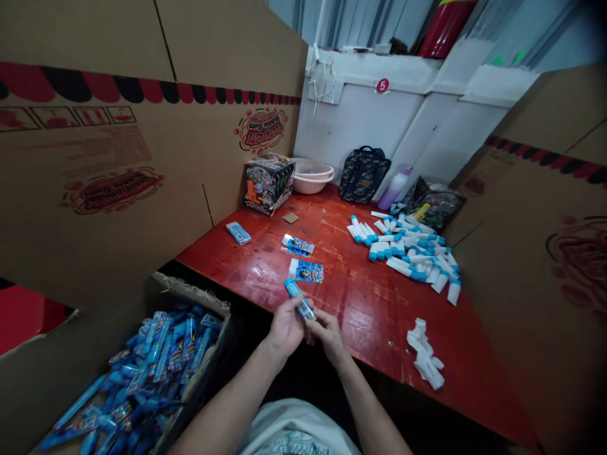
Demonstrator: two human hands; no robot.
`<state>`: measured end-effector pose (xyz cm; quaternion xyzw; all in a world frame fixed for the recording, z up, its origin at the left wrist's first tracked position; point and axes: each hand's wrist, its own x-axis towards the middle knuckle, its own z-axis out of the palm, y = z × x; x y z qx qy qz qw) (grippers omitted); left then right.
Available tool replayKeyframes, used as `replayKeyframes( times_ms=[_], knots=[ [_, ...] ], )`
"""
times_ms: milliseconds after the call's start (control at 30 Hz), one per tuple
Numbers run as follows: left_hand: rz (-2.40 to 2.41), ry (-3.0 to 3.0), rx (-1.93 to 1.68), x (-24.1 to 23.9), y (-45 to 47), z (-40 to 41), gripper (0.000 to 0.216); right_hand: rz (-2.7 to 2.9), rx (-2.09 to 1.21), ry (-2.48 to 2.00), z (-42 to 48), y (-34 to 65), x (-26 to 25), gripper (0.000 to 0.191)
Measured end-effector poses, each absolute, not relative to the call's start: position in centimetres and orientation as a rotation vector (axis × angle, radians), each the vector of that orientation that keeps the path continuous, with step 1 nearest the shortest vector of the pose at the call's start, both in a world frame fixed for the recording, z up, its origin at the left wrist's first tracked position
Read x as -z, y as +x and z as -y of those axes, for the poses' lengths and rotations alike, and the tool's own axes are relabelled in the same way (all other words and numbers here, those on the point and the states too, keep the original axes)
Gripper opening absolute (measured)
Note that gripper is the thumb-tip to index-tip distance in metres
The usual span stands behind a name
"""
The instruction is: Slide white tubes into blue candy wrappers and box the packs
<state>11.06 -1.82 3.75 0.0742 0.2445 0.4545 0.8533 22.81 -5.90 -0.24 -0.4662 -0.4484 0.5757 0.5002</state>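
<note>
My left hand (286,327) and my right hand (327,333) meet over the near edge of a red wooden table (370,303). Both are closed on one small blue-capped tube with a printed label (300,299), which points up and to the left. Just beyond it lie printed label stickers (307,272) and a second pair of stickers (298,246). A pile of white tubes with blue caps (408,251) lies at the right of the table. A heap of white paper strips (425,359) lies near my right hand.
A cardboard box of blue packaged tubes (152,373) stands at lower left. Tall cardboard walls (118,158) close in the left and right sides. At the back are a printed display box (268,182), a basin (312,175), a dark bag (363,175), and a bottle (394,188).
</note>
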Motion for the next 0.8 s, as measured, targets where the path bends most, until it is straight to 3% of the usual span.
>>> replayKeyframes(
  times_ms=[500,800],
  knots=[
    [-0.593,0.091,-1.05,-2.4,8.4,2.2,0.008,1.428,-1.274,-1.428,4.5,20.7,0.3,0.044],
    [-0.649,-0.019,-1.087,-1.5,6.1,2.0,0.009,1.592,-1.472,-1.382,2.8,19.5,-0.5,0.046]
  ],
)
